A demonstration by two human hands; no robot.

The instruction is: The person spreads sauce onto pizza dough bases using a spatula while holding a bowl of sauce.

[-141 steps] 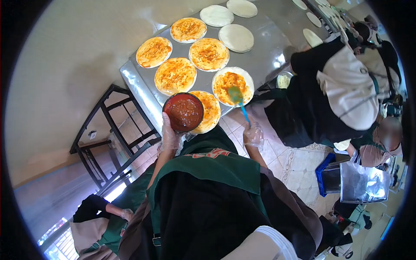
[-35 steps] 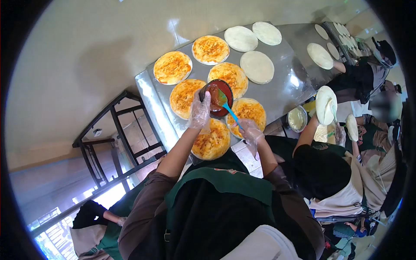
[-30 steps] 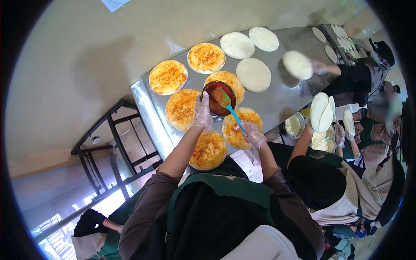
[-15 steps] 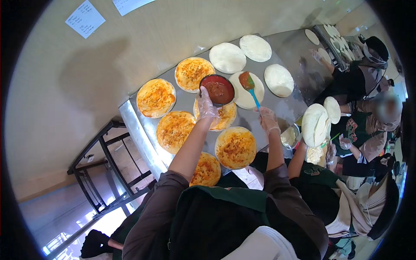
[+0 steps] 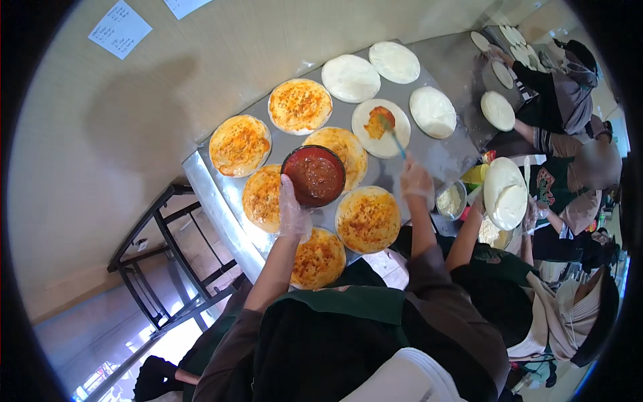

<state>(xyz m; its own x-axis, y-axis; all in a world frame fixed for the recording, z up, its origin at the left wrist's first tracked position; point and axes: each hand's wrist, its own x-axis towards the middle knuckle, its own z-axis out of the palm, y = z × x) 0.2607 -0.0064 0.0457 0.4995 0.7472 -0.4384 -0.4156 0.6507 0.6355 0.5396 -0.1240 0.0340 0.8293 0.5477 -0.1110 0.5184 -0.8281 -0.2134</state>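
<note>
Gloved fingers of the right hand (image 5: 416, 179) grip a blue spatula (image 5: 396, 142), its head in red sauce (image 5: 380, 122) on a pale dough round (image 5: 366, 140), upper centre of the frame; the left hand's (image 5: 292, 209) fingers clasp a sauce bowl (image 5: 313, 176), mid-frame, above the tabletop (image 5: 429, 164).

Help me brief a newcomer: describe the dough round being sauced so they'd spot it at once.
On the metal table beside the wall, find where sauced rounds meet plain rounds. The dough round lies there, under the blue-handled spatula in the right hand. A sauce patch covers only part of it, while its neighbours are either sauced nearly to the rim or wholly bare.
</note>
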